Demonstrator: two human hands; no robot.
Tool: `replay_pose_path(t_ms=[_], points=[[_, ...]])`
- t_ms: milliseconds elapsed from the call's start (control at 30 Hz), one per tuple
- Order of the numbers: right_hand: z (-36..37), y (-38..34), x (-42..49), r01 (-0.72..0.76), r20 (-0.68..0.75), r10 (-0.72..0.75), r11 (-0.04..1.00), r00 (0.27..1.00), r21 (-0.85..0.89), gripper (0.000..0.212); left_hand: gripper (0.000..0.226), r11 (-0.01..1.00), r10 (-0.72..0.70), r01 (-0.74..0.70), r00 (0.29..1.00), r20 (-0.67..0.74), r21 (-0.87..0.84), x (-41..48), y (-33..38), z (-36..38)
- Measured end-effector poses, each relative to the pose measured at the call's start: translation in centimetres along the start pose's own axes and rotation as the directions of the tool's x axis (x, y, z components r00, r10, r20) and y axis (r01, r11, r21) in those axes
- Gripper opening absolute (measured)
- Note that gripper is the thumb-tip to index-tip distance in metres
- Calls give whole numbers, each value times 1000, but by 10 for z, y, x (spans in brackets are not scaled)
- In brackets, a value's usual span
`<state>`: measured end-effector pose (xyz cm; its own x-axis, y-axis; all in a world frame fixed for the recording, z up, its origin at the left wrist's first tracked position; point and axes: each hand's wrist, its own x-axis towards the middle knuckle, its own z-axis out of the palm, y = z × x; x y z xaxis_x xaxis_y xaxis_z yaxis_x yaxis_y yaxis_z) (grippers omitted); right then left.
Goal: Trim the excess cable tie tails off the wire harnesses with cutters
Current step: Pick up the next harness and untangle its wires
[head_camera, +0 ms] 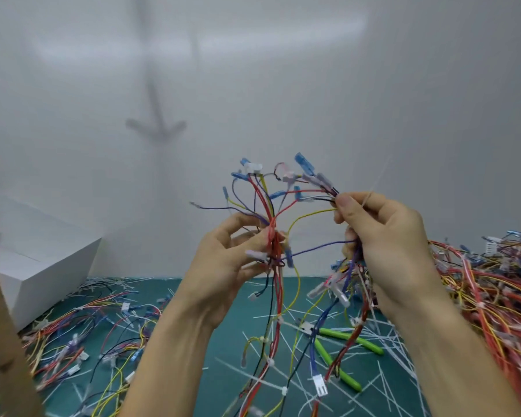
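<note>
Though half covered by dangling wires, cutters (pixel 370 346) plain to see close in, lying flat on the green desk (pixel 229 299), green handles splayed, held by neither hand. All round them, scattered white cut tails (pixel 283 377), criss-crossed on the desk. Higher and further out, both hands up above the desk with a harness (pixel 272 224) between them. Of the left hand (pixel 220 260), fingers (pixel 238 219) curled, pinching the harness at its red trunk where the wires bunch. Of the right hand (pixel 388 236), thumb and fingers (pixel 370 204) closed tight on a few wire ends just beside the clear and blue terminals (pixel 303 164), with a thin pale tail (pixel 373 185) sticking up from the grip. Below the right palm, more wires hanging toward the cutters; cannot tell whether part of the same harness. From the left-hand pinch, long red, yellow and black wires trailing down to the desk, white ties (pixel 270 362) along them. Off to the right, a deep heap (pixel 494 290) of harnesses, mostly red and yellow. Off to the left, a thinner spread of loose wires (pixel 73 335), and a brown strip (pixel 0 326) blurred at the frame edge. Behind that, a white box (pixel 42 260) on the desk. Farthest back, a pale wall (pixel 313 85).
</note>
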<state>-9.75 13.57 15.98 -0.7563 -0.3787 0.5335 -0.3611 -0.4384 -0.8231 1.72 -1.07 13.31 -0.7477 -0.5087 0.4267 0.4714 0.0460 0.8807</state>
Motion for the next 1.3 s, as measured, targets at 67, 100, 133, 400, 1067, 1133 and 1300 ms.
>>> replay_pose_path(t_ms=[67,100,133,400,1067,1133,1300], points=[[-2,-2,0,14,-5,-14,999,1000,29,19,6,986,61,-49,995,-73,160,0,3,-1],[-2,-3,0,24,-5,-24,1000,1000,19,18,5,971,101,-75,989,-105,228,1,3,-1],[-2,-3,-1,32,-4,-32,999,999,7,17,5,956,140,-101,982,-128,275,2,2,0],[-1,3,2,4,-193,-1,1000,981,13,15,15,915,174,-162,985,0,369,0,6,-1],[-8,-4,2,-29,-101,32,999,994,28,17,16,966,188,-73,857,-479,248,6,6,-21],[-5,-4,1,2,-94,0,1000,996,14,17,17,947,205,-54,861,-465,318,5,6,-26],[9,-5,-7,64,2,-64,996,998,69,13,14,905,184,-55,945,-270,423,5,2,-14]])
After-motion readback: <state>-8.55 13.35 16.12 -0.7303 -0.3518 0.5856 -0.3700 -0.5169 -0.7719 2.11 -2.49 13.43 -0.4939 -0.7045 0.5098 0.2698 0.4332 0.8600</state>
